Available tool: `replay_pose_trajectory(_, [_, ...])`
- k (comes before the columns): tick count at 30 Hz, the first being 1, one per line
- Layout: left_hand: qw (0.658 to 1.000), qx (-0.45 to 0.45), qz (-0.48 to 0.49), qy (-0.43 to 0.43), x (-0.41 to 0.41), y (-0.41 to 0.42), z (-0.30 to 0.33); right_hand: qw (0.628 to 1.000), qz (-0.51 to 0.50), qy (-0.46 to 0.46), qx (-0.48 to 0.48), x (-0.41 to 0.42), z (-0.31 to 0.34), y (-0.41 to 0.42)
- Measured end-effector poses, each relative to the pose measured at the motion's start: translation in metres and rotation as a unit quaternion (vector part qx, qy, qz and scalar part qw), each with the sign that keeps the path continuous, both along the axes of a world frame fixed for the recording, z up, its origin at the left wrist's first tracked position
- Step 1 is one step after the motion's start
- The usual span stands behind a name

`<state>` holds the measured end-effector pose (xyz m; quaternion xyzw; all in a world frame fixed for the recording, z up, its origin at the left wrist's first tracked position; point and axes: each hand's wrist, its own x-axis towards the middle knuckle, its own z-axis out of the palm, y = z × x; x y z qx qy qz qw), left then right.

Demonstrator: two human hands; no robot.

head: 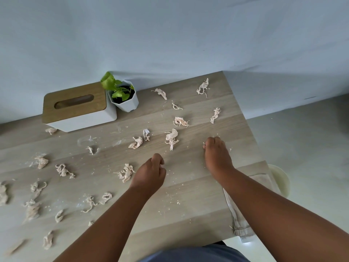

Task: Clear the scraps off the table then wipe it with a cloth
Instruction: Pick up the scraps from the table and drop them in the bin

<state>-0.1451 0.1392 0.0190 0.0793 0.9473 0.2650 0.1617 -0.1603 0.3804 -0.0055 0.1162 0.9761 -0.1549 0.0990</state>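
Note:
Several crumpled pale pink scraps lie scattered over the wooden table point(190, 197), among them one scrap point(171, 138) ahead of my hands and another scrap point(126, 172) just left of my left hand. My left hand point(151, 173) hovers over the table with its fingers curled and nothing visible in it. My right hand point(217, 155) is knuckles-up on the table further right, fingers curled under, with a small bit of scrap point(203, 145) showing at its fingertips. A beige cloth point(238, 216) lies at the table's right edge, partly under my right forearm.
A white tissue box with a wooden lid point(75, 107) and a small potted plant point(123, 100) stand at the back left against the wall. A pale round bin point(281, 179) sits on the floor off the table's right edge. Fine crumbs and smears dot the tabletop.

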Motion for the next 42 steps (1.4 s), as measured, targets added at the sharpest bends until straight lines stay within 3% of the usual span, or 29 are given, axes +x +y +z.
replay_pose_trajectory(14, [0.999, -0.039, 0.021, -0.024, -0.021, 0.008, 0.016, 0.985, 0.052, 0.038, -0.161, 0.004, 0.014, 0.001])
replay_pose_trajectory(30, [0.999, -0.024, 0.022, -0.02, -0.054, 0.023, 0.01, 0.983, 0.004, 0.028, -0.182, -0.009, 0.012, 0.041])
replay_pose_trajectory(36, [1.0, -0.007, 0.012, 0.001, -0.064, 0.028, 0.014, 0.993, 0.006, 0.059, -0.101, -0.021, 0.006, 0.049])
replay_pose_trajectory(42, [0.999, -0.046, 0.015, -0.002, -0.076, 0.037, 0.008, 0.985, -0.007, 0.054, -0.162, -0.031, 0.005, 0.064])
